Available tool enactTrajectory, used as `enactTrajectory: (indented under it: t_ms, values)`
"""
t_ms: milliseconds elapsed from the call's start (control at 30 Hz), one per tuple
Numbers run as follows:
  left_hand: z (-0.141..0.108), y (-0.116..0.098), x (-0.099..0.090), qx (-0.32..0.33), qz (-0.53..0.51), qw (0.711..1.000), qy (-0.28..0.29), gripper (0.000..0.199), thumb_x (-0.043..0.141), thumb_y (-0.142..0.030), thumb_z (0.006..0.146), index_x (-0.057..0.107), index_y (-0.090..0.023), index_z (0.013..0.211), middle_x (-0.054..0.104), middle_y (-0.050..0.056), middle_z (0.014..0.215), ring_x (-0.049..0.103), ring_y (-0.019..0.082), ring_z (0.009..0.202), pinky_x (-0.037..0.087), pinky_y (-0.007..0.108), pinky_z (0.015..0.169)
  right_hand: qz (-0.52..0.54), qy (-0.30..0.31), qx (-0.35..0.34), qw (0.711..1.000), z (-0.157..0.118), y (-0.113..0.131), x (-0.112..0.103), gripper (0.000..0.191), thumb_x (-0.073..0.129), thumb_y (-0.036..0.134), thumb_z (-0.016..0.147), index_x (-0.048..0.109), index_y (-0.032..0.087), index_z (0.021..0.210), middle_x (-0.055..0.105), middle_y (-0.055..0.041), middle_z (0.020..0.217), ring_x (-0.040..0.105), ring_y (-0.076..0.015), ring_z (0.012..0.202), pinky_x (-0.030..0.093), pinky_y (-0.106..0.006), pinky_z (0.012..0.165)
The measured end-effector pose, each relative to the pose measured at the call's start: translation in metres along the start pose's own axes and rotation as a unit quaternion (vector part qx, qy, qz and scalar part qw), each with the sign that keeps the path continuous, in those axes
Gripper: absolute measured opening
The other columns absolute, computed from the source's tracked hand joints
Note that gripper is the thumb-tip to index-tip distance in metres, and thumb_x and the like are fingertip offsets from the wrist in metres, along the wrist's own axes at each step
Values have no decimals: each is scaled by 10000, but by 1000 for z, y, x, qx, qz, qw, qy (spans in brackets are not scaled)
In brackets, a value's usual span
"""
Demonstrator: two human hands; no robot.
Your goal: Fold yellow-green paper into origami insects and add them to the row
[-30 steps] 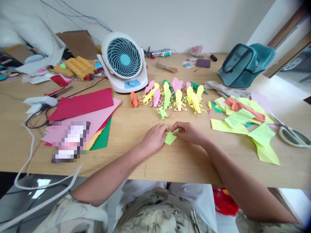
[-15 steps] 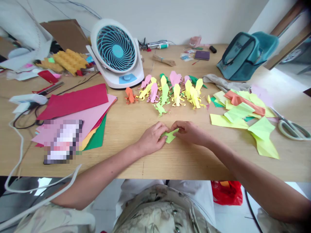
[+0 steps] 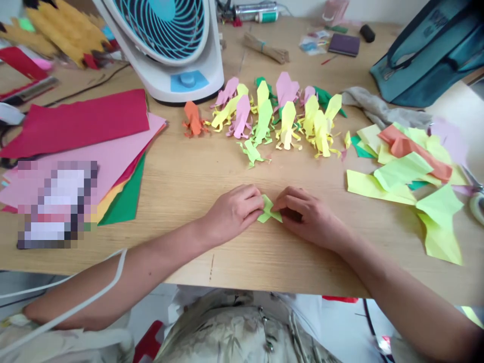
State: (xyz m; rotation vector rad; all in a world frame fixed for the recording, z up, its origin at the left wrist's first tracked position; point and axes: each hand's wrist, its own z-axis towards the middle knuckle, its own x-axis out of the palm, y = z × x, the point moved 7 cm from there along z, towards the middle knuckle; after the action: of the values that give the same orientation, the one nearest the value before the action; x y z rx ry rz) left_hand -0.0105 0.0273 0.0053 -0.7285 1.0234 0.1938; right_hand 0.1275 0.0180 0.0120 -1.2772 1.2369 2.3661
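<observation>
A small folded piece of light green paper (image 3: 267, 209) lies low over the table between my two hands. My left hand (image 3: 242, 207) pinches its left side between thumb and fingers. At its right edge, the curled fingers of my right hand (image 3: 302, 212) press thumb and forefinger on the paper. Just beyond my hands sits a small light green folded paper figure (image 3: 251, 153) with thin legs. Behind it stand several more folded figures, among them a yellow one (image 3: 288, 126), a pink one (image 3: 241, 117) and an orange one (image 3: 194, 119).
Sheets of coloured paper (image 3: 83, 121) and a blurred-out phone-like object (image 3: 64, 204) lie left. A white fan (image 3: 185, 83) stands behind them. Paper offcuts (image 3: 403, 169), scissors (image 3: 477, 201), a grey cloth (image 3: 381, 108) and a teal bag (image 3: 416, 60) are on the right.
My view has moved closer to the table. The green paper now shows a crossed, pointed shape between my hands, and my right hand has shifted its grip along its edge.
</observation>
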Motion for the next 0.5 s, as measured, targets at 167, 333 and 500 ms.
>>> enactTrajectory:
  t_ms: [167,333,500]
  values:
    - [-3,-3,-5,24,2,1000,7,157,488,-153,960,629,-178,897,629,50,975,594,158,959,486,271,835,-62,49,-14,997,-2,10,0,151,527,110,894,617,181,993,625,-85,968,588,-186,880,453,-325,793]
    - [-6,-9,-9,50,33,998,21,180,477,-137,963,653,-174,958,661,62,1025,609,161,972,512,284,851,-168,64,-35,983,-5,21,5,130,497,189,945,623,179,973,630,-89,942,587,-201,853,452,-345,773]
    - [-10,-13,-7,67,65,995,28,212,491,-142,962,632,-154,1120,669,83,1070,611,182,1037,528,307,892,-232,61,-69,968,-10,32,7,230,434,110,963,648,165,898,660,-87,924,604,-196,816,461,-361,756]
